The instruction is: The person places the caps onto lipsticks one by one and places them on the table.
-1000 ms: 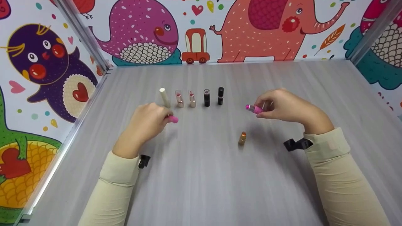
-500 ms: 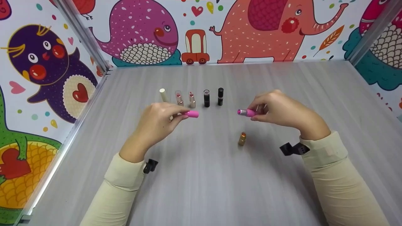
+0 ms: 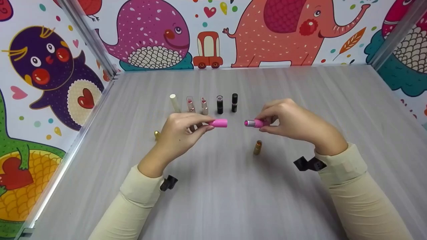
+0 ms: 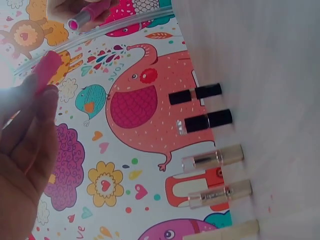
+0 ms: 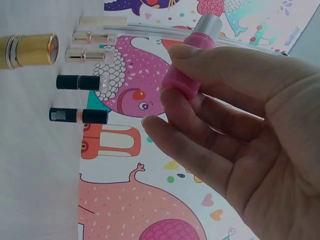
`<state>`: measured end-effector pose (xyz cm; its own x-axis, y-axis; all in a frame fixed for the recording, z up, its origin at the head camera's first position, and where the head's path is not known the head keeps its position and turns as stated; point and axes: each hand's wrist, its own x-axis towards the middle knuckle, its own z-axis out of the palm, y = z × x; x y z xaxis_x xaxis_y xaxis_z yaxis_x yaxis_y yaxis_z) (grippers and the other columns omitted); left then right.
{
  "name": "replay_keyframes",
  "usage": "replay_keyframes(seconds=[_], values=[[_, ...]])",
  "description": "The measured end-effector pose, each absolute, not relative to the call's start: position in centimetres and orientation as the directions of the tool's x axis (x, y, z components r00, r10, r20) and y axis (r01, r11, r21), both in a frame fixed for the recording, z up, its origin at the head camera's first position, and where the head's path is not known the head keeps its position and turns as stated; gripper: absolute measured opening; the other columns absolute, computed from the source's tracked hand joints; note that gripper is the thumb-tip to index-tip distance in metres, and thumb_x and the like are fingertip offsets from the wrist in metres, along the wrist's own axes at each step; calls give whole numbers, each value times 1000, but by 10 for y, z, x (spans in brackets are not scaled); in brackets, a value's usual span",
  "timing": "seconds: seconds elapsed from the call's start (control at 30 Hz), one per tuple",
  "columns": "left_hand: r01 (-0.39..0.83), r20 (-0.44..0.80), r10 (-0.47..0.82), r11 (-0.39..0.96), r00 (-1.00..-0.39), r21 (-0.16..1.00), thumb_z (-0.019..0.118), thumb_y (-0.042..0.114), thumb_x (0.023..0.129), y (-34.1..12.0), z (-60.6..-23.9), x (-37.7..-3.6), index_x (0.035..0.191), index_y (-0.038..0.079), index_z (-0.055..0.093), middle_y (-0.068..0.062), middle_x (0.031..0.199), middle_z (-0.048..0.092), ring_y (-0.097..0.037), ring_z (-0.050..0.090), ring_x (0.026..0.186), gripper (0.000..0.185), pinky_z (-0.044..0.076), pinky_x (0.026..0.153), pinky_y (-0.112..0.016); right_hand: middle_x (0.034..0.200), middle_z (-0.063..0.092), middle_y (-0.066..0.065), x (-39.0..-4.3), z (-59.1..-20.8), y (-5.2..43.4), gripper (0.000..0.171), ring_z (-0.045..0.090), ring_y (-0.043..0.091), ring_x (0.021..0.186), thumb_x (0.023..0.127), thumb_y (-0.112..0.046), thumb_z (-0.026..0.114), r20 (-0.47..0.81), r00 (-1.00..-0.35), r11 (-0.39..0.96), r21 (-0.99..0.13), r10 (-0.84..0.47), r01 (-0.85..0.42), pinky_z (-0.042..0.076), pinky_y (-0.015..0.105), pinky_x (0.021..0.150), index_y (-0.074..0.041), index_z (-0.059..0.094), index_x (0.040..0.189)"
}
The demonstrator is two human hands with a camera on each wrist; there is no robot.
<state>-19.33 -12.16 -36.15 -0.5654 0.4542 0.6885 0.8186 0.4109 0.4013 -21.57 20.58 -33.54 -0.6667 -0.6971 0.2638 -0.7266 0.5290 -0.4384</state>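
Note:
My left hand (image 3: 186, 133) pinches a pink lipstick cap (image 3: 220, 123) between thumb and fingers, its free end pointing right. Facing it across a small gap is a pink lipstick (image 3: 256, 123) with a silver collar, which my right hand (image 3: 287, 123) grips by its pink base. In the right wrist view the lipstick's silver collar (image 5: 209, 26) points up, away from the fingers. Below the right hand, a gold lipstick (image 3: 257, 147) stands uncapped on the table, its reddish tip showing. A gold cap (image 3: 157, 135) is partly hidden behind my left hand.
Behind the hands stands a row: a cream tube (image 3: 174, 102), two clear-capped lipsticks (image 3: 190, 104), a black lipstick with a clear top (image 3: 219, 104) and an all-black one (image 3: 234, 102). Cartoon-printed walls (image 3: 210, 20) close off the grey table (image 3: 213, 200) at the back and sides.
My left hand has moved right with the pink cap, uncovering the gold cap. My right hand has moved left and slightly nearer with the pink lipstick, so the two pieces are closer together.

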Motion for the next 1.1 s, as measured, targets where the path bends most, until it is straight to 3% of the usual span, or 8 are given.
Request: replay_keyframes(seconds=[0.3,0.9,1.1], values=[[843,714,455,357,-533,403,86,2,88,-110,-367,-189,106,4,83,-8,96,82,-16,72,71,19,60,59,-29,92,73,0,-208,-334,199,22,72,7,81,83,3,89,284,-640,515,-407,-714,-754,65,30,75,-6,83,102],[826,681,469,344,-563,446,85,3,89,-100,-371,-183,108,5,83,-6,97,82,-14,71,70,19,61,60,-30,92,72,1,-201,-332,191,21,73,9,82,84,1,89,271,-614,489,-410,-741,-770,65,32,77,-6,82,103],[838,695,469,319,-545,442,86,3,89,-99,-372,-183,108,4,83,-7,97,82,-14,71,70,19,61,60,-30,91,71,1,-201,-333,190,19,72,10,82,85,1,88,273,-609,483,-409,-745,-774,65,32,76,-6,82,102]])
